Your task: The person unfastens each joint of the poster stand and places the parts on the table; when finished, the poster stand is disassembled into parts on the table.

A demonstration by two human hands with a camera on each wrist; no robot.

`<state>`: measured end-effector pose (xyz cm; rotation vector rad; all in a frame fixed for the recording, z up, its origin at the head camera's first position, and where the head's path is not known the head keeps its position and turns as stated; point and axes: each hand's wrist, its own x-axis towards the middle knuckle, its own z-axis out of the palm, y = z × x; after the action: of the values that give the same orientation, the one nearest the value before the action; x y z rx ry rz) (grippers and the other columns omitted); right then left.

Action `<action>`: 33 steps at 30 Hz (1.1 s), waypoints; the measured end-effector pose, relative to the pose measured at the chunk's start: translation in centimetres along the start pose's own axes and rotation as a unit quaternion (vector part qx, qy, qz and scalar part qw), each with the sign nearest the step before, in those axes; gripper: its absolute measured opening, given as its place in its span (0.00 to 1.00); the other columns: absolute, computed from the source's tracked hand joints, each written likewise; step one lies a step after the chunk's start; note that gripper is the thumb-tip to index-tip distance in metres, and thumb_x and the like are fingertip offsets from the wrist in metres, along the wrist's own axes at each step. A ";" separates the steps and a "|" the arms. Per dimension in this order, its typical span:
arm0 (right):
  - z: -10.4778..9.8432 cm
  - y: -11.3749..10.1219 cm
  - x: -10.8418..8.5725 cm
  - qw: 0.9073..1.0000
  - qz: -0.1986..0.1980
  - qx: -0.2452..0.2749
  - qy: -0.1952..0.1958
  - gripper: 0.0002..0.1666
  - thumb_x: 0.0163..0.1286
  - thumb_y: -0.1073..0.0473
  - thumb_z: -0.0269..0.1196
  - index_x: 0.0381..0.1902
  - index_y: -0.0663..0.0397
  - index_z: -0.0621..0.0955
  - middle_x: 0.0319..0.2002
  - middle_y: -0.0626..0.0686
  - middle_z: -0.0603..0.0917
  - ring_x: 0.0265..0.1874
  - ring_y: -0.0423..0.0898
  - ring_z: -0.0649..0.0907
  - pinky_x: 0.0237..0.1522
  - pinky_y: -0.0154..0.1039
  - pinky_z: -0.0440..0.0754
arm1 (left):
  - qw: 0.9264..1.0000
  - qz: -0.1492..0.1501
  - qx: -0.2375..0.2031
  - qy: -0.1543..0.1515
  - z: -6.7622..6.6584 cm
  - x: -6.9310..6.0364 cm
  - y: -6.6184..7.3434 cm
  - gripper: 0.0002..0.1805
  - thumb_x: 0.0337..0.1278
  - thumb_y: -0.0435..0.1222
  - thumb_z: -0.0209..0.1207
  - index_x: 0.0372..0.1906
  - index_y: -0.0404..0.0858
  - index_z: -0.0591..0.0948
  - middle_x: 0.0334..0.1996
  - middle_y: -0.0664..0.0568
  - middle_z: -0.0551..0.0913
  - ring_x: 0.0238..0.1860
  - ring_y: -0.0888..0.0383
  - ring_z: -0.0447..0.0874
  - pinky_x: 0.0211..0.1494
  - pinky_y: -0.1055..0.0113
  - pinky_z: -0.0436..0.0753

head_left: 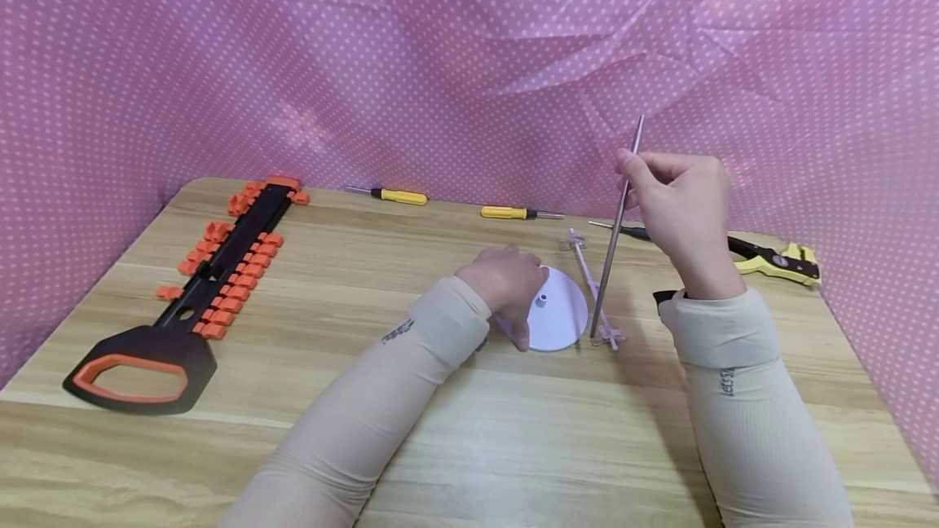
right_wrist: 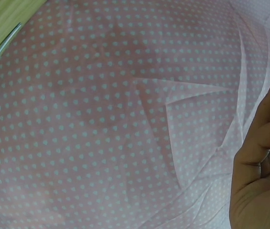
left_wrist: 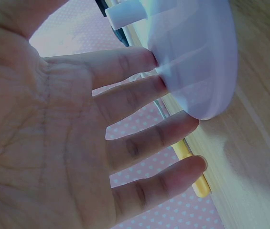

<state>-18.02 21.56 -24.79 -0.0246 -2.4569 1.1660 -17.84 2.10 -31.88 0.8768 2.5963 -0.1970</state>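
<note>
A white round base [head_left: 561, 320] with a short peg at its centre lies on the wooden table. My left hand [head_left: 506, 283] holds it by its left side, thumb on the near edge and fingers at the far edge. In the left wrist view, fingertips touch the rim of the base [left_wrist: 201, 62]. My right hand [head_left: 685, 202] pinches a slim metal rod [head_left: 616, 235] near its upper part. The rod leans, its lower end just right of the base. Beside it lies a thin white bar [head_left: 587, 271] with clear pieces at both ends. The right wrist view shows only part of the right hand [right_wrist: 261, 167].
An orange and black rack [head_left: 213, 267] with a handle lies at the left. Two yellow-handled screwdrivers [head_left: 399, 197] lie along the back edge. At the right are a dark-handled tool [head_left: 634, 232] and yellow-black pliers [head_left: 781, 261]. Pink dotted cloth [head_left: 469, 63] surrounds the table.
</note>
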 end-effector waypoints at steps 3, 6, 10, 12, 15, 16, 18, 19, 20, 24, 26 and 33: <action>0.0 0.0 0.0 1.000 -0.004 0.000 0.000 0.22 0.74 0.41 0.68 0.43 0.52 0.94 0.20 0.29 0.86 0.18 0.32 0.85 0.21 0.29 0.76 | 1.000 0.000 0.000 0.000 0.0 0.0 0.0 0.62 0.40 0.62 0.81 0.82 0.47 0.66 0.81 0.53 0.67 0.79 0.43 0.66 0.76 0.47 0.76; 0.0 0.0 0.0 1.000 -0.003 -0.003 -0.002 0.22 0.74 0.41 0.68 0.44 0.52 0.94 0.20 0.29 0.87 0.17 0.32 0.85 0.22 0.28 0.77 | 1.000 0.000 0.000 0.000 0.0 0.0 0.0 0.62 0.40 0.62 0.81 0.82 0.47 0.66 0.82 0.53 0.66 0.80 0.43 0.65 0.77 0.46 0.75; 0.1 0.1 -0.1 1.000 0.004 -0.016 -0.005 0.22 0.74 0.40 0.68 0.44 0.51 0.94 0.19 0.28 0.86 0.18 0.31 0.85 0.24 0.29 0.76 | 1.000 -0.001 0.000 0.000 0.1 0.0 0.0 0.62 0.40 0.62 0.81 0.82 0.47 0.66 0.82 0.53 0.66 0.80 0.42 0.64 0.77 0.46 0.75; 0.1 0.1 -0.1 1.000 0.004 -0.028 -0.007 0.22 0.74 0.39 0.68 0.43 0.50 0.94 0.19 0.27 0.86 0.18 0.31 0.85 0.25 0.30 0.75 | 1.000 -0.001 0.000 0.001 0.1 0.0 0.0 0.62 0.40 0.62 0.81 0.82 0.47 0.67 0.82 0.53 0.66 0.80 0.43 0.65 0.76 0.46 0.75; 0.1 0.2 -0.2 0.999 0.005 -0.038 -0.014 0.23 0.74 0.37 0.67 0.43 0.49 0.94 0.18 0.27 0.85 0.19 0.31 0.85 0.27 0.32 0.74 | 1.000 -0.001 0.002 0.003 0.2 0.1 0.0 0.62 0.39 0.62 0.81 0.82 0.47 0.67 0.81 0.53 0.67 0.78 0.44 0.67 0.75 0.47 0.77; 0.1 0.2 -0.2 0.999 0.006 -0.040 -0.017 0.23 0.74 0.37 0.66 0.43 0.49 0.94 0.18 0.28 0.85 0.20 0.32 0.84 0.27 0.33 0.73 | 1.000 -0.001 0.002 0.003 0.2 0.1 0.0 0.62 0.40 0.62 0.81 0.82 0.47 0.67 0.81 0.53 0.67 0.78 0.44 0.67 0.75 0.47 0.77; 0.0 0.2 -0.3 0.999 0.008 -0.043 -0.021 0.24 0.74 0.36 0.66 0.44 0.48 0.94 0.18 0.28 0.85 0.21 0.35 0.85 0.27 0.35 0.72 | 1.000 -0.001 0.002 0.003 0.2 0.1 0.0 0.62 0.40 0.62 0.81 0.82 0.47 0.67 0.81 0.53 0.68 0.78 0.44 0.67 0.75 0.48 0.77; 0.0 0.2 -0.3 0.999 0.010 -0.043 -0.024 0.24 0.74 0.37 0.66 0.45 0.48 0.94 0.19 0.29 0.86 0.22 0.36 0.85 0.28 0.35 0.73 | 1.000 0.000 0.003 0.003 0.2 0.1 0.0 0.61 0.40 0.62 0.81 0.82 0.47 0.67 0.81 0.53 0.68 0.78 0.44 0.68 0.75 0.48 0.77; 0.0 0.2 -0.3 0.999 0.011 -0.045 -0.024 0.23 0.74 0.37 0.66 0.45 0.48 0.94 0.19 0.29 0.86 0.22 0.36 0.85 0.28 0.35 0.73 | 1.000 -0.001 0.002 0.003 0.3 0.1 0.0 0.62 0.40 0.62 0.81 0.82 0.47 0.67 0.81 0.53 0.68 0.78 0.44 0.67 0.75 0.48 0.77; -0.1 0.3 -0.2 0.998 0.013 -0.052 -0.027 0.22 0.75 0.38 0.66 0.46 0.47 0.94 0.21 0.32 0.89 0.23 0.34 0.85 0.37 0.34 0.73 | 1.000 -0.001 0.000 0.003 0.3 0.1 0.0 0.61 0.40 0.61 0.81 0.82 0.47 0.67 0.81 0.53 0.68 0.78 0.44 0.67 0.76 0.47 0.76; -0.1 0.3 -0.2 0.998 0.015 -0.057 -0.029 0.22 0.75 0.38 0.66 0.46 0.46 0.94 0.22 0.34 0.90 0.24 0.33 0.85 0.40 0.34 0.72 | 1.000 -0.001 -0.001 0.004 0.3 0.1 0.0 0.61 0.40 0.61 0.81 0.81 0.48 0.68 0.80 0.54 0.68 0.77 0.44 0.68 0.75 0.48 0.77; 0.1 0.4 -0.2 0.997 0.013 -0.061 -0.037 0.24 0.74 0.36 0.66 0.46 0.47 0.94 0.23 0.36 0.90 0.21 0.35 0.85 0.28 0.33 0.76 | 1.000 0.000 -0.001 0.005 0.3 0.1 0.0 0.61 0.39 0.61 0.82 0.81 0.48 0.68 0.79 0.54 0.70 0.74 0.46 0.70 0.72 0.49 0.79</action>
<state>-17.94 21.74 -25.20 -0.0501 -2.5972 1.0438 -17.80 2.10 -32.21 0.8782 2.6053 -0.1922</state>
